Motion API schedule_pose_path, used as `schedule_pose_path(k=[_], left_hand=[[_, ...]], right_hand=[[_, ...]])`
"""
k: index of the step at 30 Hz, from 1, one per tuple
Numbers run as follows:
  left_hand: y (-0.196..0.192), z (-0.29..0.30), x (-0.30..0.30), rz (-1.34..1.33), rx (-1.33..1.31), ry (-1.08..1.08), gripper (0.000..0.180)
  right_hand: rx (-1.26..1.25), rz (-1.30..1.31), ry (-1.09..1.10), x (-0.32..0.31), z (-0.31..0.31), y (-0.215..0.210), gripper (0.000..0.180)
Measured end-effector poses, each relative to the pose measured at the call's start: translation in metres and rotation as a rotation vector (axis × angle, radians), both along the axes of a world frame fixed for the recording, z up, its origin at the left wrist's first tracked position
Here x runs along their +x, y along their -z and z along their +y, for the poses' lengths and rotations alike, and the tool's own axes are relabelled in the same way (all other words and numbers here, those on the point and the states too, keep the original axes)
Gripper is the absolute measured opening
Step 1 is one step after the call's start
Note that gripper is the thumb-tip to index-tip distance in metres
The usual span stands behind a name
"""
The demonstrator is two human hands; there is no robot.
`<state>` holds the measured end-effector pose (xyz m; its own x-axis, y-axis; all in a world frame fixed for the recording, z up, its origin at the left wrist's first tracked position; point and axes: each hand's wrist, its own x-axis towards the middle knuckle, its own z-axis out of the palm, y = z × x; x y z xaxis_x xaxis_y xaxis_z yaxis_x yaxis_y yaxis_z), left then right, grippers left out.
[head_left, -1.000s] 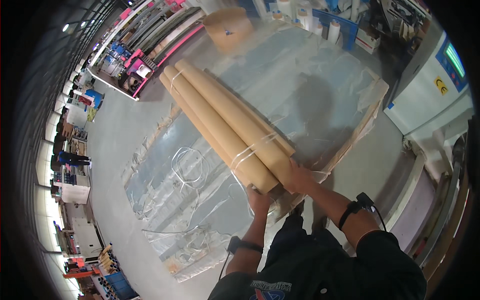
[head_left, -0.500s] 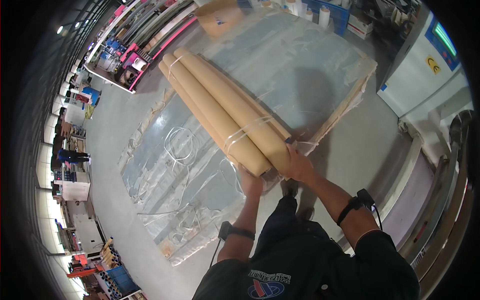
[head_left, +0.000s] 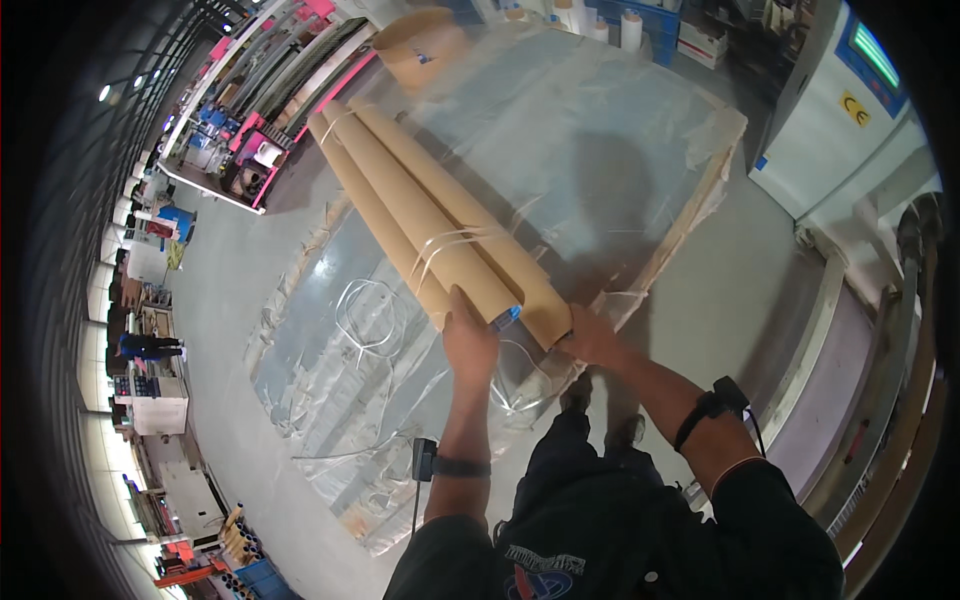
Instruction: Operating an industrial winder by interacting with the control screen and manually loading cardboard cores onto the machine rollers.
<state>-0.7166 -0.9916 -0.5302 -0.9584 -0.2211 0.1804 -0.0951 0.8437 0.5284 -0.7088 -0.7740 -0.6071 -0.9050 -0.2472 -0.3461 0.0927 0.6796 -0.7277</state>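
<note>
A bundle of long rolls (head_left: 425,225) wrapped in brown paper lies slantwise over a plastic-covered platform. White strapping (head_left: 450,240) binds it near the close end, with another band at the far end. My left hand (head_left: 468,340) grips the near end of the left-hand roll, thumb on top. At the right-hand roll's near end is my right hand (head_left: 592,336), its fingers curled round the edge and partly hidden. Something blue (head_left: 508,318) shows in one roll's open end, between my hands.
The low platform (head_left: 620,90) has crumpled plastic film and a loose coil of white strap (head_left: 370,318) on it. A white machine cabinet (head_left: 810,130) stands at the right. Beyond the far left corner is a rack (head_left: 225,185); a round brown tub (head_left: 420,50) stands behind.
The bundle has turned about its length toward the left, and its near end has shifted left. My left hand has moved up and left with it; the blue in the roll end now shows.
</note>
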Motion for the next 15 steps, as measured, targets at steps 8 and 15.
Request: schedule_pose_path(k=[8, 15], left_hand=[[0.007, 0.005, -0.011, -0.043, -0.074, 0.146, 0.073], [0.047, 0.033, -0.019, -0.033, -0.025, 0.287, 0.069]], right_hand=[[0.0, -0.051, -0.273, -0.017, -0.005, 0.085, 0.08], [-0.209, 0.13, -0.023, -0.069, -0.006, -0.011, 0.08]])
